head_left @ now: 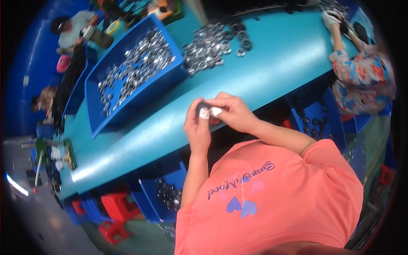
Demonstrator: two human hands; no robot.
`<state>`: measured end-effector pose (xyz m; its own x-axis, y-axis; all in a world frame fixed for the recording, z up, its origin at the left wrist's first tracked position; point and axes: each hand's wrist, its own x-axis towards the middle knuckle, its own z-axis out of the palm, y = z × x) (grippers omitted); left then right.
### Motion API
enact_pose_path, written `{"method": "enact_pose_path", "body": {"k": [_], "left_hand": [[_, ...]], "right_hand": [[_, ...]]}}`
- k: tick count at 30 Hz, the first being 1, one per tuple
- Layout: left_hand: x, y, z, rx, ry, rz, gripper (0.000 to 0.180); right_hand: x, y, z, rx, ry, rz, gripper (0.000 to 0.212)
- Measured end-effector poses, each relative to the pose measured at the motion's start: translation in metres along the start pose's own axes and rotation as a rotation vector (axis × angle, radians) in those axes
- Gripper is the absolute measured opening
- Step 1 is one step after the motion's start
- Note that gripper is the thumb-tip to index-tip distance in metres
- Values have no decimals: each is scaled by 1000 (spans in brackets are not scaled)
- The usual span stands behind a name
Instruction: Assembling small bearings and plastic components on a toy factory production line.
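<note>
Close together at the table's near edge, my two hands hold a small black round part [201, 106], mostly covered by the fingers. My left hand [197, 129] is closed around it from the left, its thumb wrapped in white at the tip. From the right, my right hand [236, 114] pinches at the same part, and its thumb tip is white-wrapped too. Beyond my hands, a heap of shiny silver round metal pieces [207, 49] lies on the teal table [272, 55]. Several black rings [244, 39] lie at the heap's right side.
A large blue bin [140, 91] of silver pieces stands on the table at left. Below the edge are blue bins with black wheel-like parts [168, 193] [314, 123]. Red stools [117, 208] stand lower left. A person in a floral top [363, 74] works at right; others are upper left.
</note>
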<state>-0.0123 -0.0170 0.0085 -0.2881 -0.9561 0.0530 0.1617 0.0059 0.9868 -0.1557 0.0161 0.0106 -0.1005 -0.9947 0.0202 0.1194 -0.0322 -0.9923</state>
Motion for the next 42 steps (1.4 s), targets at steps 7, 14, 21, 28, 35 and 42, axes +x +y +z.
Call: {"method": "enact_pose_path", "body": {"k": [7, 14, 21, 28, 35, 42], "left_hand": [[9, -16, 9, 252, 147, 156, 21], [17, -15, 14, 206, 54, -15, 26], [18, -19, 11, 234, -39, 52, 43], [6, -5, 0, 19, -172, -103, 65], [-1, -14, 4, 287, -67, 75, 52], [7, -16, 13, 721, -4, 345, 44]], "right_hand": [[-3, 15, -2, -290, 103, -311, 26], [3, -3, -29, -386, -57, -194, 32], [10, 6, -34, -219, -116, -39, 28], [21, 8, -30, 161, -127, 144, 29], [23, 11, -19, 125, -50, 119, 23], [23, 15, -18, -193, 71, -86, 21]]}}
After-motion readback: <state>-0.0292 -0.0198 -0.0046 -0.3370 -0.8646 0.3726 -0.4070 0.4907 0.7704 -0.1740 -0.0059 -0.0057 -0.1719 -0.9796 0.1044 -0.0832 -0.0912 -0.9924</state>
